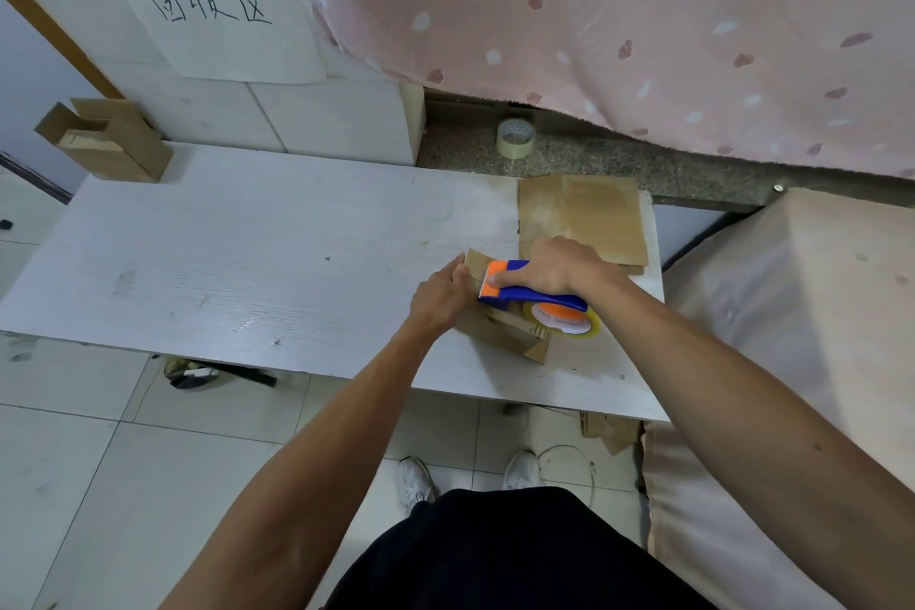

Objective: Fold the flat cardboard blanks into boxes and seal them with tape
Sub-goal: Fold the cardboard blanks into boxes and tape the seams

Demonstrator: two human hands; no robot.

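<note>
Centrally, toward the right end of the white table [247,263]: small cardboard box [500,337], lying near the front edge, flap at its near end loose. Pressed onto its top, a blue-and-orange tape dispenser [532,295], toothed orange end pointing left, roll of clear tape at the near right. Wrapped round the dispenser's handle, right hand [552,268], fingers curled and clamped on it. Against the box's left end, left hand [438,297], fingers together and fairly straight, pressed to the cardboard. Just behind the box, flat cardboard blanks [584,218], stacked at the table's back right corner. On the speckled ledge beyond, a spare tape roll [516,138]. At the far left corner, a folded box [106,141] with open flaps. On the wall above, paper sign [218,15] with handwritten characters. Hanging at upper right, pink patterned cloth [643,15]; right of the table, pale cushion [792,312].
</note>
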